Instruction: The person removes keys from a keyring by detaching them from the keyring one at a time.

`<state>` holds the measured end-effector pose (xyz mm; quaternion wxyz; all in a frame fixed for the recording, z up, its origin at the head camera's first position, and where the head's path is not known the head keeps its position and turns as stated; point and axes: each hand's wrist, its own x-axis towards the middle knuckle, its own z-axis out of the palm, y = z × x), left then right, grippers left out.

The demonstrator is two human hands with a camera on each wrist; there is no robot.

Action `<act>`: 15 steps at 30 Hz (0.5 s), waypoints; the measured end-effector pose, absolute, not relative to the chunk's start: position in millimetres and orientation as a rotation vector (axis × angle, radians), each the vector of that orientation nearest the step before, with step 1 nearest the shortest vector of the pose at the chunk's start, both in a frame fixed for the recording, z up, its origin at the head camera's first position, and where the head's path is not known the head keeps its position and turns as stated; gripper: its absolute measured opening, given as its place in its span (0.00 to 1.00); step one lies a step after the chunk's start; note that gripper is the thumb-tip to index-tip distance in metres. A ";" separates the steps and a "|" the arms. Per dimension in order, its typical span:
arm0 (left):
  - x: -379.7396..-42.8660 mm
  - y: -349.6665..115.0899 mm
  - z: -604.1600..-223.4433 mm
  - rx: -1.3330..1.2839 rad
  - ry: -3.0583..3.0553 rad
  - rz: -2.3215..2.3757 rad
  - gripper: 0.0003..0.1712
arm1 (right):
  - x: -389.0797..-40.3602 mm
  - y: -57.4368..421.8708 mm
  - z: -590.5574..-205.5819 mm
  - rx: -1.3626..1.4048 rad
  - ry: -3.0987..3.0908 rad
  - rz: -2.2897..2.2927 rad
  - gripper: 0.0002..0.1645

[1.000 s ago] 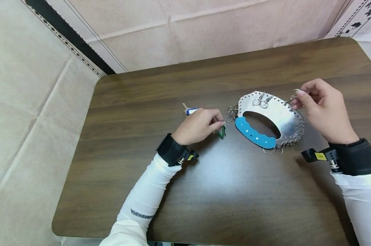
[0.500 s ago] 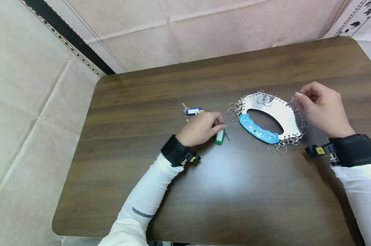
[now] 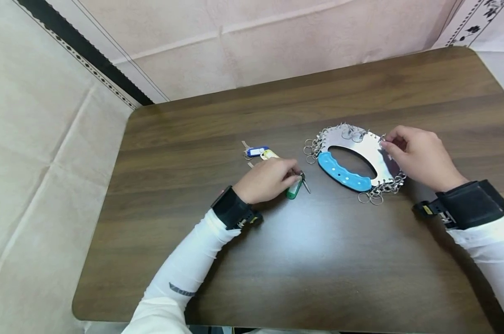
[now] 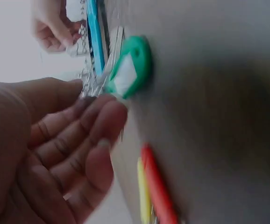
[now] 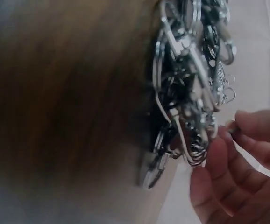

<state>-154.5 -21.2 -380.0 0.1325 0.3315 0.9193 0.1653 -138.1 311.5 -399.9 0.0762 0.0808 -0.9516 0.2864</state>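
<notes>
A silver plate (image 3: 362, 144) with a blue handle (image 3: 344, 175) is on the right part of the table, its toothed edge hung with metal clips and rings (image 5: 186, 51). My right hand (image 3: 420, 155) pinches one small metal piece at the plate's upper right edge, between thumb and fingertips. Left of the plate, my left hand (image 3: 270, 178) pinches the ring end of a key with a green tag (image 4: 144, 58); the tag has a white label. The key (image 3: 305, 183) points down towards the front. The fingers partly cover the ring.
Behind my left hand lie a blue key tag (image 3: 257, 151) and a yellow key tag (image 3: 268, 154). The left wrist view also shows a red tag (image 4: 159, 189). Loose rings (image 3: 370, 198) stick out at the plate's front. The brown table (image 3: 172, 222) meets hanging cloth behind.
The green tag has swung into fuller view under my left hand, and its key now shows. My right hand has moved left and nearer along the plate's edge; the plate has shifted slightly.
</notes>
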 end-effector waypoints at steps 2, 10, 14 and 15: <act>-156.9 -33.9 -373.4 1.012 2.713 0.474 0.12 | -138.1 307.2 -396.4 0.285 -2.896 0.824 0.09; -165.0 -83.0 -355.6 1.054 2.935 0.475 0.21 | -126.9 294.4 -385.8 0.483 -2.934 0.679 0.16; -162.3 -92.8 -354.9 1.162 2.958 0.387 0.29 | -119.0 284.1 -382.8 0.608 -2.897 0.629 0.25; -161.2 -94.0 -355.0 1.191 2.960 0.362 0.31 | -117.4 281.1 -382.0 0.634 -2.892 0.619 0.28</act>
